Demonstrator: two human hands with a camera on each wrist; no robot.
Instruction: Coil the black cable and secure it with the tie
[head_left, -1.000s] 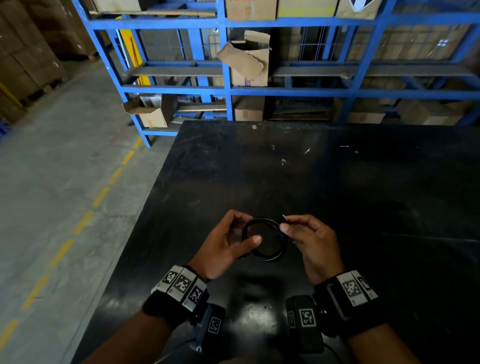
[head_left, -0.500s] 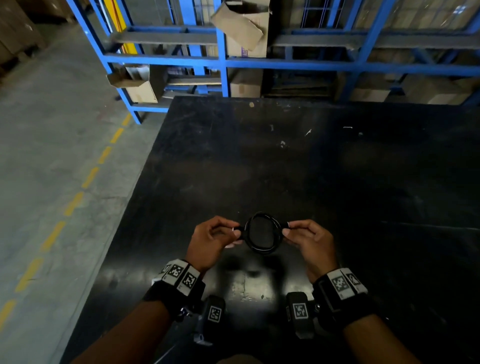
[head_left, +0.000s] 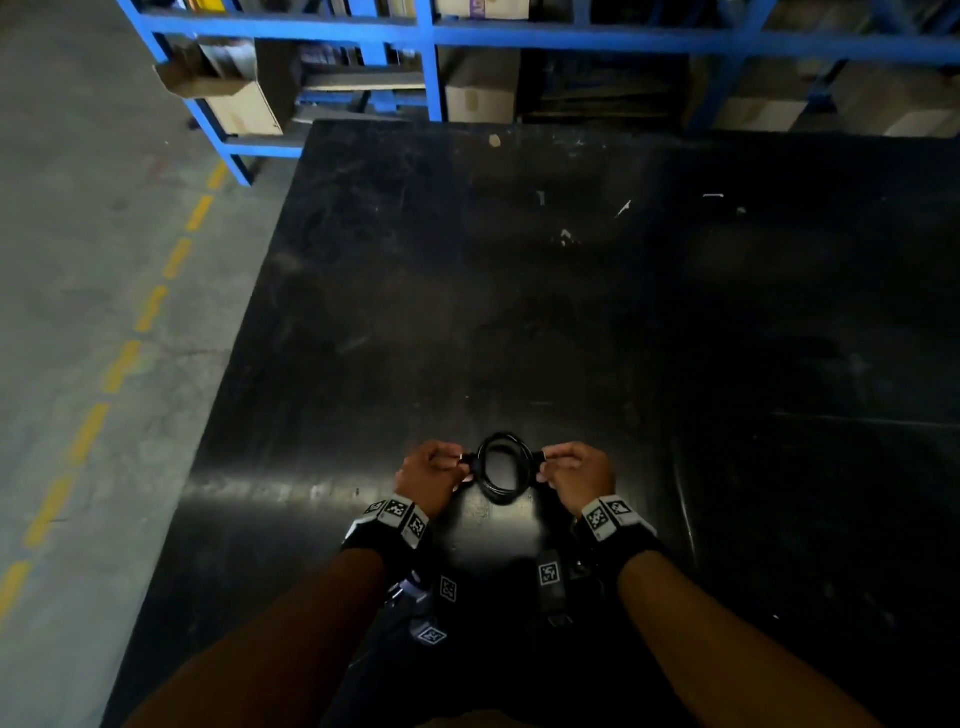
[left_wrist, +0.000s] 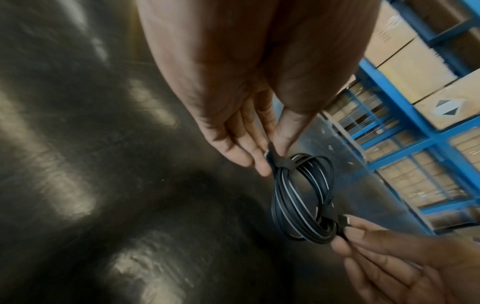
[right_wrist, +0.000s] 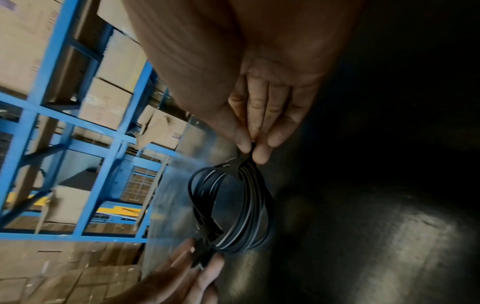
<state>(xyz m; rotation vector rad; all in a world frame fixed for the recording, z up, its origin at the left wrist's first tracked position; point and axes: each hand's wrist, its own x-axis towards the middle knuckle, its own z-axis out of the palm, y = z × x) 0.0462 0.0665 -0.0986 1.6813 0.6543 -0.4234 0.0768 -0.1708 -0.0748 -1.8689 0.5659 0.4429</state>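
The black cable (head_left: 498, 492) is wound into a small ring of several flat strands and held just above the black table (head_left: 519, 312), near its front edge. My left hand (head_left: 447, 465) pinches a short black end on the ring's left side. My right hand (head_left: 563, 465) pinches a like end on the right side. In the left wrist view a black band (left_wrist: 279, 160) wraps the cable's (left_wrist: 285, 205) strands right at my left fingertips (left_wrist: 259, 164). In the right wrist view a flat black piece (right_wrist: 240, 164) crosses the cable's (right_wrist: 255, 205) strands under my right fingertips (right_wrist: 259, 154). I cannot tell tie from plug.
Blue shelving (head_left: 415, 36) with cardboard boxes (head_left: 244, 104) stands behind the table's far edge. To the left, a concrete floor with a dashed yellow line (head_left: 119, 364) lies below the table's edge. Small pale specks (head_left: 566, 236) lie on the far tabletop.
My left hand moved from cupping the ring's lower left to pinching its left side. The ring now hangs stretched between both hands. The head view tilted downward.
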